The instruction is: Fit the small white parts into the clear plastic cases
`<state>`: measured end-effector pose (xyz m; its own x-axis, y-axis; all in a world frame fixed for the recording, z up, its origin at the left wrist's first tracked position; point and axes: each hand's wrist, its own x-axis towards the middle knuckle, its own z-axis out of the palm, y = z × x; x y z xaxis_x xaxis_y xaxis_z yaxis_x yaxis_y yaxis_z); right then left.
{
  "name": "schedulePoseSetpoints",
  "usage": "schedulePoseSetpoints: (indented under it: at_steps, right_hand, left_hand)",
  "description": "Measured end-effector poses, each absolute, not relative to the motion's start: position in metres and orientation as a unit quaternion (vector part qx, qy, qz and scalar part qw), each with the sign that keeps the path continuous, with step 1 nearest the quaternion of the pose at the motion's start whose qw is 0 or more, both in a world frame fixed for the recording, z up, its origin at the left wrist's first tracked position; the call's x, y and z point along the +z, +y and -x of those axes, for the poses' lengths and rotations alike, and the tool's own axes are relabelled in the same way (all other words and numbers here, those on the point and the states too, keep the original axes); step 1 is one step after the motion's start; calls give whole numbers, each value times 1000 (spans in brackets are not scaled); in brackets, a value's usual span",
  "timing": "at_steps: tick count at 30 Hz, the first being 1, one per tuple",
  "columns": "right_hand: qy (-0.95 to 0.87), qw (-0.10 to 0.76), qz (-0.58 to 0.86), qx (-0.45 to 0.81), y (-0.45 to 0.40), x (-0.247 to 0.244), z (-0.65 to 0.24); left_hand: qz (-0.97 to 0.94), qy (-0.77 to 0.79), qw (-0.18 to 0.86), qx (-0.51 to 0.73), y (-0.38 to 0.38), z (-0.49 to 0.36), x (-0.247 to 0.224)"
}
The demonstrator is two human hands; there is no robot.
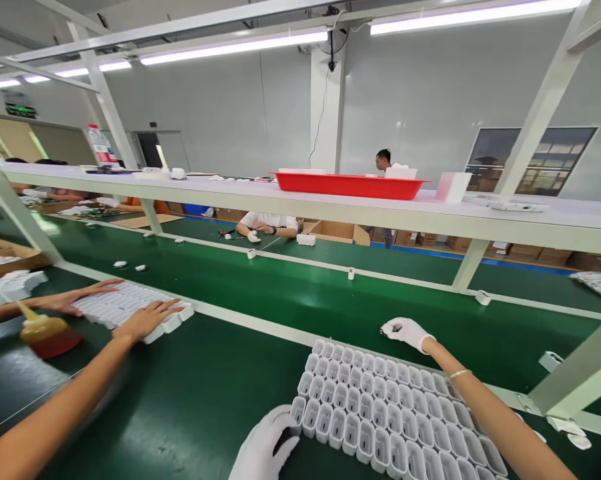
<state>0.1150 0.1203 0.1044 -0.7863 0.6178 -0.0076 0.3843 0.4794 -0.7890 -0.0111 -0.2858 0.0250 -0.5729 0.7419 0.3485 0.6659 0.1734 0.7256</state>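
Note:
Rows of white, open-topped plastic cases (365,400) stand packed together on the dark green table. At their near left corner is my left hand (267,443) in a white glove, thumb and fingers apart, fingertips against or right beside the corner case. My right hand (405,333), also gloved in white, is stretched out over the green conveyor belt (280,300) beyond the cases. Its fingers are closed together around a small white and dark thing (389,329), too small to make out.
At left, another person's bare hands (147,320) rest on a second block of white cases (125,301), near a yellow-tipped bottle (50,337). A shelf (220,190) with a red tray (350,187) crosses above the belt. A slanted post (575,367) stands at right.

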Motion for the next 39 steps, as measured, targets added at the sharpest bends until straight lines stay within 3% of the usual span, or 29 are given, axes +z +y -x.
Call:
schedulePoseSetpoints:
  at_steps: [7,12,16,26,31,39]
  right_hand:
    - [-791,145,267,531,73,136,-170]
    - [-808,185,302,470,-2,148,-219]
    - [-826,164,246,480,-43,140,-236]
    - [-795,135,55,589,-86,149,-238]
    - [-829,139,64,538,-87,147,-240]
    - [-845,62,138,513,-92,162,-238]
  left_hand:
    - [-393,812,11,432,-292,38,64]
    - [-360,836,-26,413,-310,129,113]
    - [-367,845,-56,385,-316,206,133]
    - [-474,816,-70,322,-340,311,66]
    - [-507,791,-90,331,-344,344,43]
    - [-543,754,-97,355,-349,359,30]
